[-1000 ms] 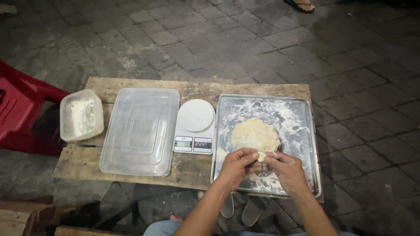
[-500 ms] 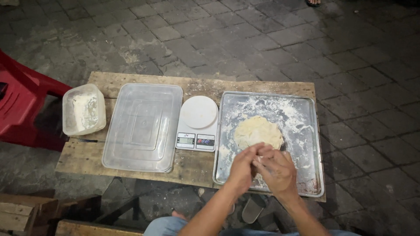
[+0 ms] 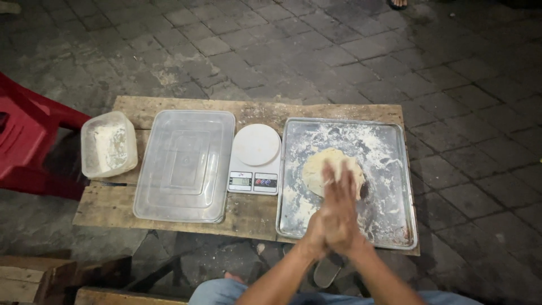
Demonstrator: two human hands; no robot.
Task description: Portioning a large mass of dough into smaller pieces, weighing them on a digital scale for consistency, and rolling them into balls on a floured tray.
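Note:
A pale lump of dough (image 3: 318, 168) lies on a floured metal tray (image 3: 389, 169) at the right end of a small wooden table (image 3: 169, 106). My left hand (image 3: 315, 227) and my right hand (image 3: 345, 203) are pressed palm to palm, fingers straight, above the tray's near half and overlapping the dough's near edge. A small bit of dough pinched off a moment ago sits between the palms and is hidden by them. Both forearms reach in from the bottom of the view.
A white kitchen scale (image 3: 255, 158) stands left of the tray. Beside it lie a large clear plastic box (image 3: 186, 164) and a small tub of flour (image 3: 108, 145). A red plastic chair (image 3: 22, 141) stands at the left. The ground is paving stones, with wooden planks (image 3: 34, 277) at lower left.
My hands pinched at the dough's near edge, drew together towards me, and now stand pressed flat against each other with fingers pointing away.

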